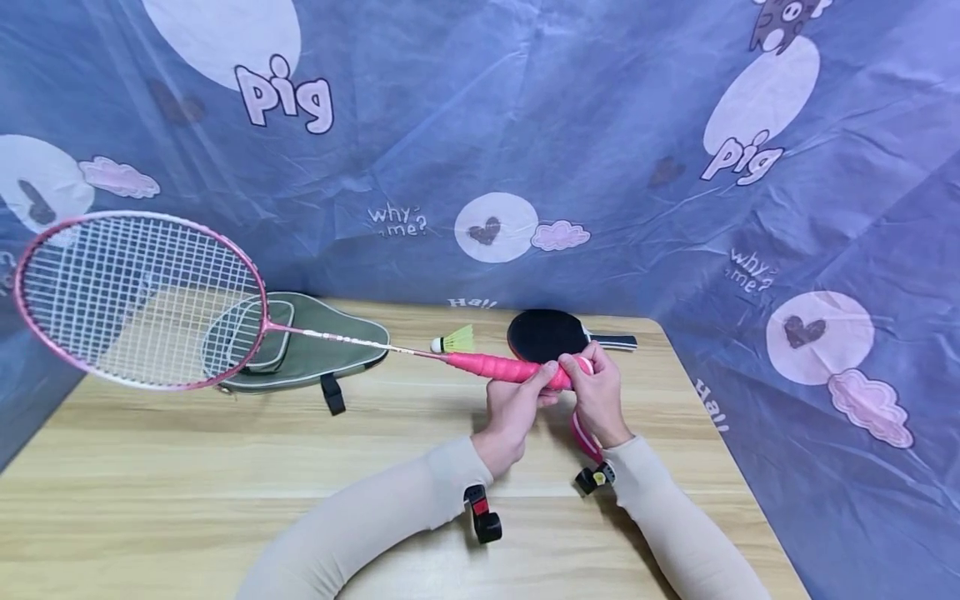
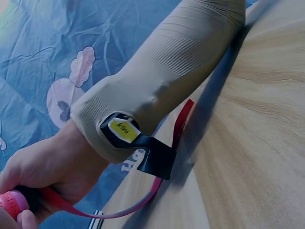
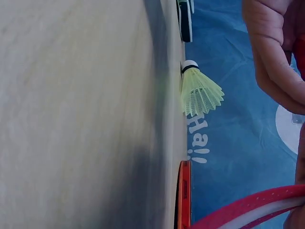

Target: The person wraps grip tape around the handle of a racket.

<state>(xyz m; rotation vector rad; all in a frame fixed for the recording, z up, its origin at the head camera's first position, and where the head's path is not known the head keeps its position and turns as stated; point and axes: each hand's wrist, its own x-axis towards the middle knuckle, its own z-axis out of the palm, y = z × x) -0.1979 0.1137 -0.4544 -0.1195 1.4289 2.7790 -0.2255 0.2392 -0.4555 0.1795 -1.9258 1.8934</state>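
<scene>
A pink and white badminton racket (image 1: 341, 337) is held above the table, its strung head to the left. My left hand (image 1: 512, 414) grips the pink-wrapped handle (image 1: 487, 366), thumb along it. At the butt end my right hand (image 1: 600, 395) pinches the handle. From there a pink strip of grip tape (image 1: 583, 436) with a paler inner side hangs in a loop below the right hand. In the left wrist view the perforated pink wrap (image 2: 11, 202) meets a black part of the handle. The right palm is hidden.
Along the back of the wooden table (image 1: 225, 492) lie a green racket bag (image 1: 330, 333), a yellow shuttlecock (image 1: 456, 340) and a black table tennis bat (image 1: 543, 333). A blue printed cloth (image 1: 420, 125) rises behind and at the sides. Each wrist wears a small black camera.
</scene>
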